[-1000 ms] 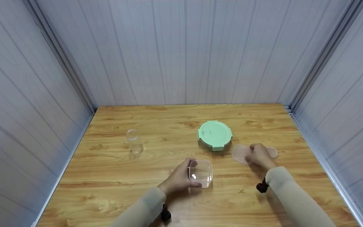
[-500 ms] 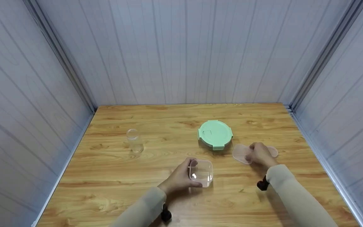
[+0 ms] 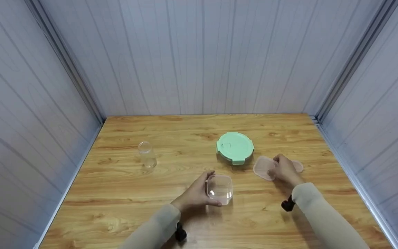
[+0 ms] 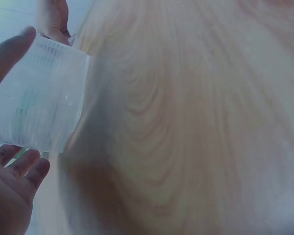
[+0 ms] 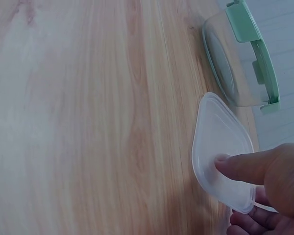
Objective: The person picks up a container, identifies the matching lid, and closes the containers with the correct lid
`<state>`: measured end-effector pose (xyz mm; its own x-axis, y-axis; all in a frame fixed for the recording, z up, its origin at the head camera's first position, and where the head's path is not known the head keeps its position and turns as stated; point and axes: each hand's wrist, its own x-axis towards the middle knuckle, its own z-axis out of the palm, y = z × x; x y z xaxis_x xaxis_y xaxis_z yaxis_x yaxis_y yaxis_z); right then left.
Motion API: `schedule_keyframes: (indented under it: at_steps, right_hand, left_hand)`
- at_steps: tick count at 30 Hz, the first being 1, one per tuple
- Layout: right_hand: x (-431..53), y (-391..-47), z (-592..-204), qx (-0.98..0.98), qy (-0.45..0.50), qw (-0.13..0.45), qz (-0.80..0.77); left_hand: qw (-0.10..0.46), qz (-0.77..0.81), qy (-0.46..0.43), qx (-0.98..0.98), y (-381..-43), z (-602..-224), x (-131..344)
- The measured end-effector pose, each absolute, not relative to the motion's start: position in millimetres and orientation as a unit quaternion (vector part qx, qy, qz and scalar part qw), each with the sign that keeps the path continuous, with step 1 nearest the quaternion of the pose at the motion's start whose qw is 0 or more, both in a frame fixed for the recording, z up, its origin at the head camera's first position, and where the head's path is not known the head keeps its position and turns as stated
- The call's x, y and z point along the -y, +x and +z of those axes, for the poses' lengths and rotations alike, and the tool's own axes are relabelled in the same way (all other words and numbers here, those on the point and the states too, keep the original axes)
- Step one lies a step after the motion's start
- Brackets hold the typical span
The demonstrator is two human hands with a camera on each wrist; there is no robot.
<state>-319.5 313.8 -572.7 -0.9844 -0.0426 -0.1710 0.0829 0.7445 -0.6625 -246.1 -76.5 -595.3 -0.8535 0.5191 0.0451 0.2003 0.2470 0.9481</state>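
My left hand (image 3: 195,193) holds a clear, square plastic container (image 3: 220,189) from its left side, thumb on the near side and fingers at the far side. The left wrist view shows the same container (image 4: 41,95) between thumb and fingers. To the right, my right hand (image 3: 285,170) pinches a translucent lid (image 3: 264,168) with rounded corners. In the right wrist view, the thumb presses on top of this lid (image 5: 220,147) and other fingers are partly hidden at its edge. A smaller translucent rounded piece (image 3: 298,166) lies just beyond the right hand.
A round glass food container with a mint-green clip lid (image 3: 235,147) stands behind the translucent lid. At the left, a clear drinking glass (image 3: 147,155) stands on the wooden table (image 3: 116,207). Pale panel walls (image 3: 199,58) enclose the table at the back and sides.
My left fingertips have shifted slightly away at the container's far edge. The right hand and lid look almost unmoved.
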Motion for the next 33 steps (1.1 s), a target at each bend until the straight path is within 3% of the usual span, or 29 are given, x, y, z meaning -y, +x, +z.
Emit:
schedule_keyframes:
  at_steps: [18,33]
  right_hand:
    - [-308,-315,-580,-0.911,0.003,0.015,-0.413]
    - [-311,-317,-582,-0.878,0.02,0.038,-0.477]
  left_hand:
    - [0.102,0.551,0.233,-0.795,-261,-567,81]
    - [0.074,0.557,0.242,-0.791,-274,-557,76]
